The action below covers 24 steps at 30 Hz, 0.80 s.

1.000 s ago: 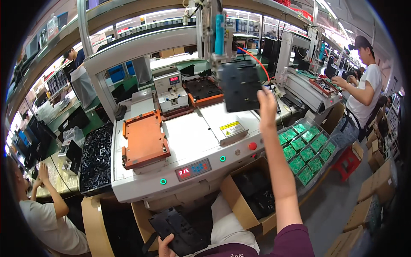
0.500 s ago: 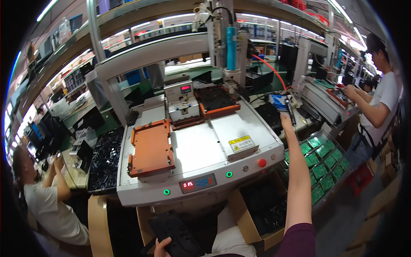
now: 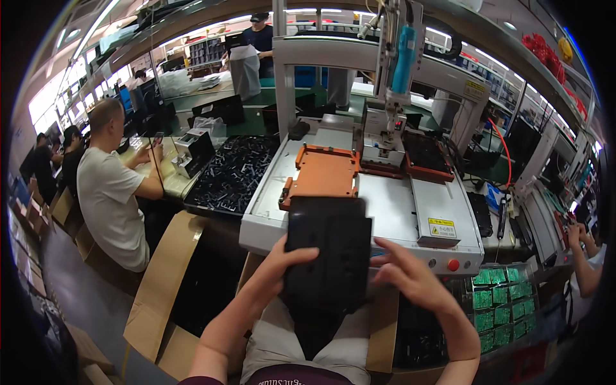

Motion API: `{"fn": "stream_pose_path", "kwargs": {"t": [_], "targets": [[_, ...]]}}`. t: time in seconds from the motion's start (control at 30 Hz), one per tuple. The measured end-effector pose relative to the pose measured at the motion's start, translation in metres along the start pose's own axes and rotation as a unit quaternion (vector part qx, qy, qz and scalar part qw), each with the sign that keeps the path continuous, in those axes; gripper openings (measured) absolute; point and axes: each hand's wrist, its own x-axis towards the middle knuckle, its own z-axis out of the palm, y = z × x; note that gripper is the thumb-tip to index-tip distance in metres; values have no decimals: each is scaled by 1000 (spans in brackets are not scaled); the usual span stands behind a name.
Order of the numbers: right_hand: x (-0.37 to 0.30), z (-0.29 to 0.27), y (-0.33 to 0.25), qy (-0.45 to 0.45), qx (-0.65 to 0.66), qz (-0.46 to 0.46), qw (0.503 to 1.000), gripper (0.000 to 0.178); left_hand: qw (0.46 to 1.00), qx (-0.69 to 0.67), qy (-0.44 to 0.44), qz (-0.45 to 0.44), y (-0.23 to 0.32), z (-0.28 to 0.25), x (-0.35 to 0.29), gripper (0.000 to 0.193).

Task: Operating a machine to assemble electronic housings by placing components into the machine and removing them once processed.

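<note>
A black plastic housing (image 3: pixel 328 251) is held up in front of my lap by my left hand (image 3: pixel 287 262). The left thumb lies across its face and the other fingers go behind it, out of sight. At the housing's right edge is my right hand (image 3: pixel 410 276), its fingers apart and slightly blurred. Whether those fingertips touch the edge I cannot tell. Just beyond the housing, an orange fixture plate (image 3: pixel 324 172) with raised edge blocks lies on the white bench machine (image 3: pixel 391 199).
An upright blue cylinder (image 3: pixel 403 59) hangs over the machine, near a second orange fixture (image 3: pixel 428 157). Black parts fill a tray (image 3: pixel 234 173) on the left. Open cartons (image 3: pixel 160 282) flank my legs. Green circuit boards (image 3: pixel 504 301) lie at right. A co-worker (image 3: pixel 112 186) sits at left.
The view has turned left. My right hand has come back from the far right side of the machine to the housing. My left hand has raised the housing from low by my lap.
</note>
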Motion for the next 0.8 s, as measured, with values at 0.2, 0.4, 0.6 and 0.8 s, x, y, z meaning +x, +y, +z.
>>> {"fn": "stream_pose_path", "kwargs": {"t": [0.2, 0.4, 0.6, 0.8], "targets": [[73, -3, -21, 62, 104, -15, 993, 31, 995, 31, -60, 78, 49, 18, 60, 58], [155, -38, -12, 77, 92, -3, 993, 28, 778, 419, 58, 464, 53, -8, 88, 46], [206, -45, 29, 43, 119, 127, 984, 28, 641, 614, -18, 461, 18, -4, 89, 64], [207, -38, 53, 96, -52, 200, 974, 48, 561, 683, 42, 466, -1, -14, 99, 77]]}}
